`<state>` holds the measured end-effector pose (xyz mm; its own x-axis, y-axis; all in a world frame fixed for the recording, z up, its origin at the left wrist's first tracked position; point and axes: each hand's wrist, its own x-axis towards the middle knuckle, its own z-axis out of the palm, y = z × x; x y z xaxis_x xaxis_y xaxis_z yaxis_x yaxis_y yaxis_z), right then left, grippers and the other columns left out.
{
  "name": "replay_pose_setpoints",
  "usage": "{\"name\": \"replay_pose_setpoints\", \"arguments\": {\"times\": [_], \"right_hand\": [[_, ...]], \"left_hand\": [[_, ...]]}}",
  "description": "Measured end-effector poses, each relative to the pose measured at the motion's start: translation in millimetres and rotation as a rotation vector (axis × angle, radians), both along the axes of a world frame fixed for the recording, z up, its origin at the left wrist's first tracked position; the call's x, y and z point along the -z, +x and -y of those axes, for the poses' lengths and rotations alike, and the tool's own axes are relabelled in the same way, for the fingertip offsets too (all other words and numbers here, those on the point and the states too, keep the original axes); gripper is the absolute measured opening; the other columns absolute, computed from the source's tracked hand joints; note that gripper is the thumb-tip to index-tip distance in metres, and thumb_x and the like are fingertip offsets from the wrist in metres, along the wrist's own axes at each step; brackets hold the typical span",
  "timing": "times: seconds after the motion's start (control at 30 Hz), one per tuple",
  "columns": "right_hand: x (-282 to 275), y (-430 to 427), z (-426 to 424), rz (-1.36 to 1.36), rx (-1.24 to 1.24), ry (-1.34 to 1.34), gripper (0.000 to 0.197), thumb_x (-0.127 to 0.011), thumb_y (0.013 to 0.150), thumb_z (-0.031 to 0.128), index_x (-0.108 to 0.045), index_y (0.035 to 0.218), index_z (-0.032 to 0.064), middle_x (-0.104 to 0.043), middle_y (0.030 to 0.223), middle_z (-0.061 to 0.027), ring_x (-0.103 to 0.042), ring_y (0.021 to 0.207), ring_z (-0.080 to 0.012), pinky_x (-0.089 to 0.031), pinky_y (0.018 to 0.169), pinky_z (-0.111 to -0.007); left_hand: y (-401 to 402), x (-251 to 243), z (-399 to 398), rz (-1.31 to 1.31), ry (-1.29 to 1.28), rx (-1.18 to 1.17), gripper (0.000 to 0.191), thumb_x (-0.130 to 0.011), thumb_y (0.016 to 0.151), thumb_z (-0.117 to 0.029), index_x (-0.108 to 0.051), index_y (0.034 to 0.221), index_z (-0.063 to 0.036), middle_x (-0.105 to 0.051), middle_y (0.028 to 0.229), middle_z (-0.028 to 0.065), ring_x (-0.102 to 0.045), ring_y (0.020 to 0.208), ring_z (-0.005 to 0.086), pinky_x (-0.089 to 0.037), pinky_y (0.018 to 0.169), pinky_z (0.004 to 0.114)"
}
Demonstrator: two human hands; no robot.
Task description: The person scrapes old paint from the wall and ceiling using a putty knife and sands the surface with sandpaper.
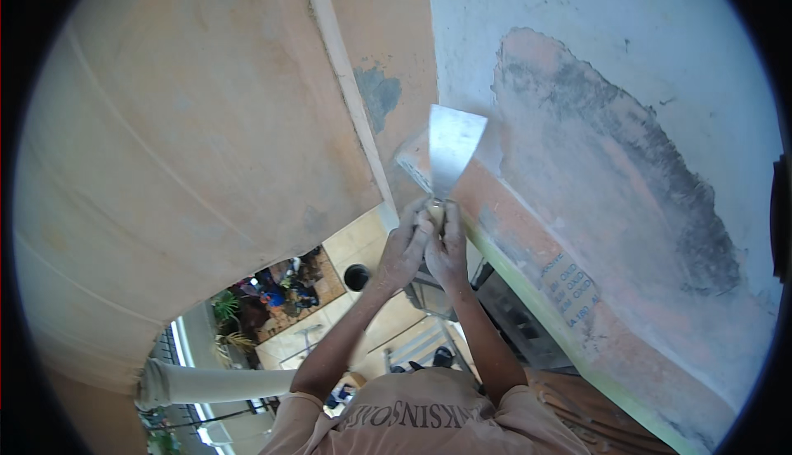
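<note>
Both of my hands are wrapped around the short handle of a putty knife point(456, 145). My left hand point(403, 246) grips it from the left and my right hand point(448, 247) from the right, fingers meeting at the handle, most of which they hide. The wide metal blade points away from me, in front of the white wall point(470, 15) and the end of a narrow ledge point(513, 213). Whether its edge touches the wall I cannot tell. Dust coats my fingers. On the ledge lies a piece of sandpaper point(569, 288) with print on its back.
A rough grey-and-pink patch point(594, 164) covers much of the white wall. An orange-beige plastered surface point(216, 96) curves along the left. Far below are a tiled floor point(352, 238), a black bucket point(356, 277), a ladder point(421, 347) under me and a white column point(229, 387).
</note>
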<state>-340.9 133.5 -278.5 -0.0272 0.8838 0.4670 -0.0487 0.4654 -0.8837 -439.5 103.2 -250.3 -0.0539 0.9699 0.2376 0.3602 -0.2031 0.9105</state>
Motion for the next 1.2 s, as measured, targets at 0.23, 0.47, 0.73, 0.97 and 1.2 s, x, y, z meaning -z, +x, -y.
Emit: {"name": "replay_pose_setpoints", "arguments": {"times": [0.23,0.47,0.73,0.97,1.2], "right_hand": [[-26,-4,6,-0.333,-0.037,-0.292,0.013,-0.052,0.093,0.012,-0.047,0.102,0.0039,-0.042,0.070,0.0006,-0.043,0.053,-0.0065,-0.039,0.047,-0.024],[-31,-70,-3,-0.580,-0.239,-0.235,0.023,-0.042,0.099,0.021,-0.041,0.117,0.0078,-0.039,0.069,0.0026,-0.036,0.051,-0.0039,-0.033,0.044,-0.019],[-18,-133,-25,-0.465,0.029,-0.137,0.026,-0.043,0.098,0.016,-0.039,0.117,0.0009,-0.045,0.063,-0.0079,-0.047,0.051,-0.0177,-0.036,0.046,-0.032],[-22,-133,-26,-0.410,0.027,-0.289,0.029,-0.047,0.095,0.012,-0.037,0.116,-0.0048,-0.050,0.065,-0.0164,-0.055,0.054,-0.0285,-0.041,0.050,-0.040],[-12,-145,-9,-0.442,0.104,-0.068,0.024,-0.043,0.095,0.012,-0.038,0.115,-0.0005,-0.050,0.062,-0.0148,-0.056,0.056,-0.0334,-0.040,0.050,-0.043]], "left_hand": [[-74,-78,-49,-0.769,0.473,-0.401,0.074,-0.063,0.083,-0.046,-0.034,0.142,-0.0128,-0.039,0.141,0.0201,-0.030,0.133,0.0424,-0.030,0.106,0.050],[-72,-213,-112,-1.494,1.045,-0.269,0.071,-0.065,0.084,-0.025,-0.030,0.143,-0.0071,-0.024,0.149,0.0185,-0.016,0.140,0.0347,-0.016,0.112,0.053],[-77,-220,-164,-1.643,1.167,-0.106,0.049,-0.058,0.087,-0.032,-0.047,0.133,-0.0195,-0.045,0.140,0.0011,-0.034,0.132,0.0272,-0.028,0.106,0.054],[-71,-216,-175,-1.528,1.364,-0.150,0.036,-0.060,0.082,-0.010,-0.060,0.118,-0.0135,-0.061,0.122,-0.0010,-0.055,0.112,0.0222,-0.042,0.096,0.039],[-72,-220,-179,-1.451,1.416,-0.012,0.030,-0.059,0.078,-0.002,-0.066,0.106,-0.0089,-0.066,0.112,0.0023,-0.062,0.095,0.0191,-0.051,0.078,0.031]]}}
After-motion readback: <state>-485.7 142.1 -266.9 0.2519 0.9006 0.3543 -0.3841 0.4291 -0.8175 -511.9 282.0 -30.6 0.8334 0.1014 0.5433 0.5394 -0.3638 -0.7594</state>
